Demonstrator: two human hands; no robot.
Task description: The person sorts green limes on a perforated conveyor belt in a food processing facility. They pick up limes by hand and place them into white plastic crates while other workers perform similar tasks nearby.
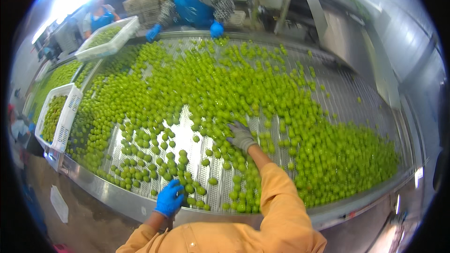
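Observation:
Many small round green fruits (228, 80) lie spread over a perforated metal sorting table (205, 177). My left hand (169, 198), in a blue glove, rests at the table's near edge beside a few of the fruits; its fingers are bent and partly hidden, so whether it holds one cannot be told. Farther in and to the right, my right hand (242, 137) wears a grey glove and lies on the fruits with its fingers spread, gripping none that shows. The fruits are heaped thickest at the right end.
A white plastic crate (65, 137) of green and brownish fruits stands at the table's left edge. Another white crate (112, 47) sits tilted at the far left. Across the table a person in a blue apron (193, 3) has both arms near the far rim (186, 34). More people are at the left.

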